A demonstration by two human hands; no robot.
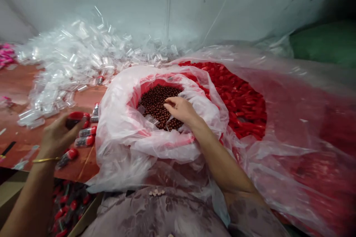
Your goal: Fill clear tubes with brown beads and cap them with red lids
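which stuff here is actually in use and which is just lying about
In use:
- right hand in the bag of brown beads
- left hand holding a red-capped tube
- filled tubes beside it

Lying about:
- pile of clear empty tubes
- bag of red caps
- pink items
- box of filled tubes

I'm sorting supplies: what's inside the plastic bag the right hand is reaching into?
The bag holds small brown beads. The right hand rests on them and covers some. A clear tube lies there too. The bag's folds hide how deep the beads go.
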